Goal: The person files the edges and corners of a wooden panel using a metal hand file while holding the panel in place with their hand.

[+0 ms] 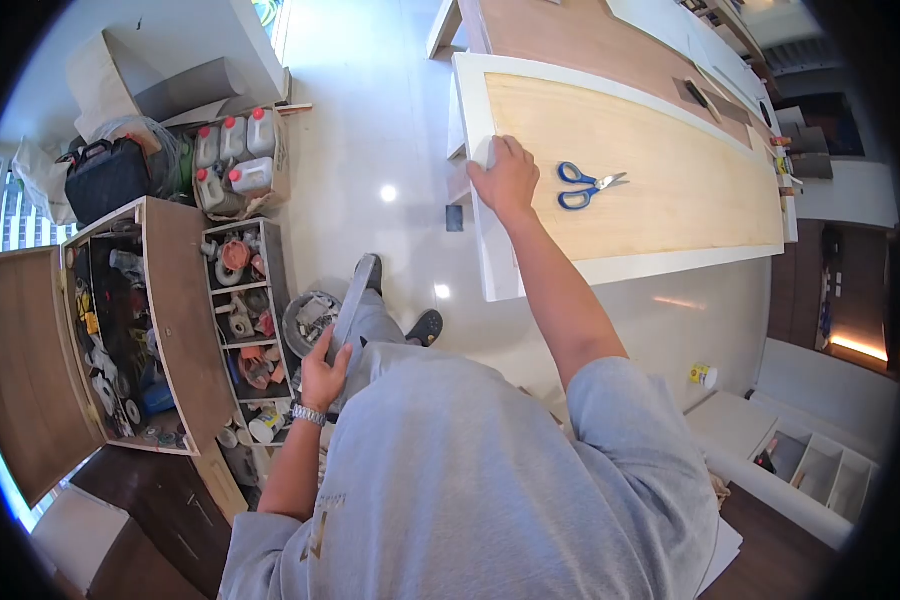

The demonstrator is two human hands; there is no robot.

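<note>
My left hand [324, 376], with a metal-band watch on its wrist, is closed around the lower end of a long flat grey strip [353, 300]. The strip points up and away beside my leg. On the white border of a framed wooden panel [660, 165] lies my right hand [508, 178], near the panel's left edge. Its fingers are curled, and a small pale patch shows between thumb and fingers; I cannot make out what it is. Scissors [590, 186] with blue handles lie on the panel to the right of that hand, blades partly apart.
Left of me stand an open tool cabinet [185, 330], a shelf unit [245, 345] of parts, and a bucket [292, 325] of debris by my foot. Red-capped jugs [253, 176] sit in a box behind them. A yellow-and-white tub [703, 376] is at right.
</note>
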